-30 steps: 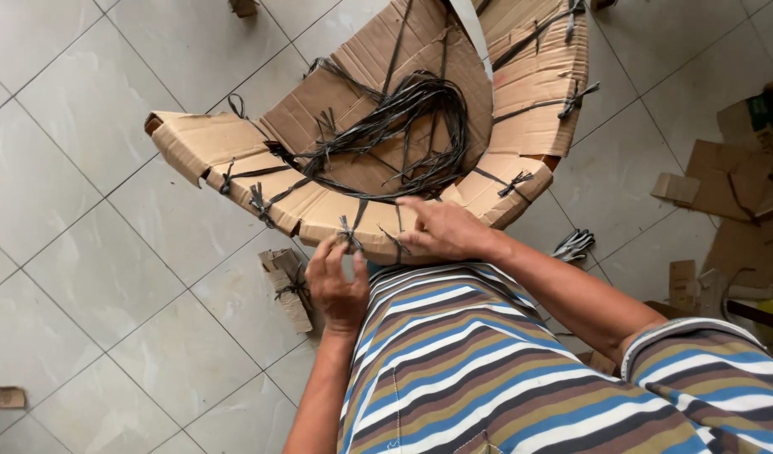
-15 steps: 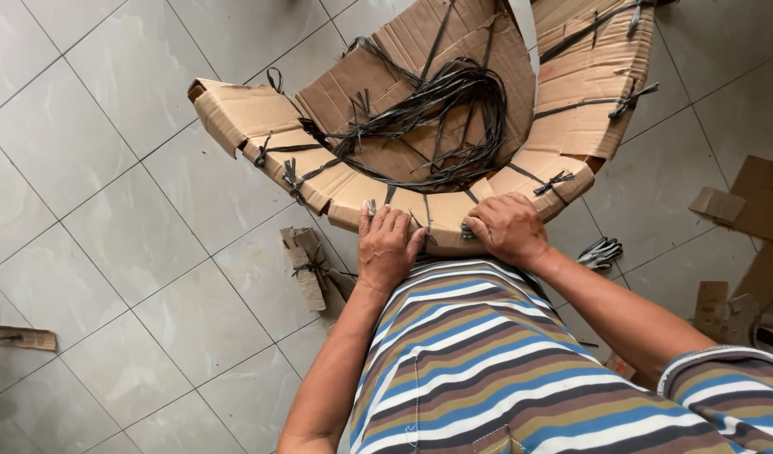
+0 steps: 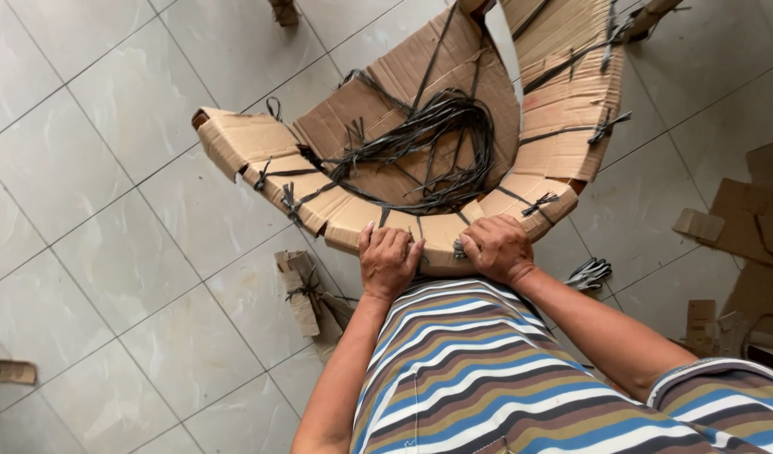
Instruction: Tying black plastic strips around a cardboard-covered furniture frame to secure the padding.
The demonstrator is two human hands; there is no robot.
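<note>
A curved cardboard frame (image 3: 260, 155), made of folded segments bound with dark strips, lies on the tiled floor in front of me. A loose bundle of dark strips (image 3: 437, 139) rests on the flat cardboard inside the curve. My left hand (image 3: 388, 262) presses on the near edge of the frame, fingers gripping a strip tie. My right hand (image 3: 497, 248) sits beside it on the same segment, pinching a dark strip end. My striped shirt fills the lower part of the view.
A small bound cardboard piece (image 3: 302, 290) lies on the floor at my lower left. Cardboard scraps (image 3: 752, 214) are scattered at the right, with a pair of scissors (image 3: 590, 272) near my right forearm. Another scrap (image 3: 8, 371) lies at the far left.
Both hands came together on the near edge of the frame; my left hand rose from below onto it. The view shifted so the frame sits further right.
</note>
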